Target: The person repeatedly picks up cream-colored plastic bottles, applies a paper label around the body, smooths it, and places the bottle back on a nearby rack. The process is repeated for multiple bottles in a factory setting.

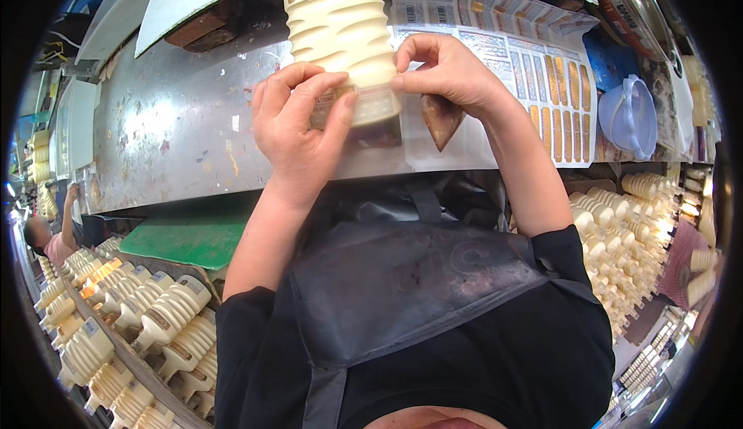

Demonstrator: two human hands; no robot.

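A cream, spiral-ridged cylindrical container (340, 34) is at the upper centre of the frame. The left hand (294, 123) contacts its lower left side; the right hand (449, 77), thumb and forefinger bent, its lower right side. Whether either grasps it cannot be determined.

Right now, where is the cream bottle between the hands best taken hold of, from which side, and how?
Probably with fingers wrapped around the ridged middle of the cream bottle, coming from the left: the raised ridges should help fingers grip. The left hand and right hand are toward its smoother near end, and the label sheet lies to its right.
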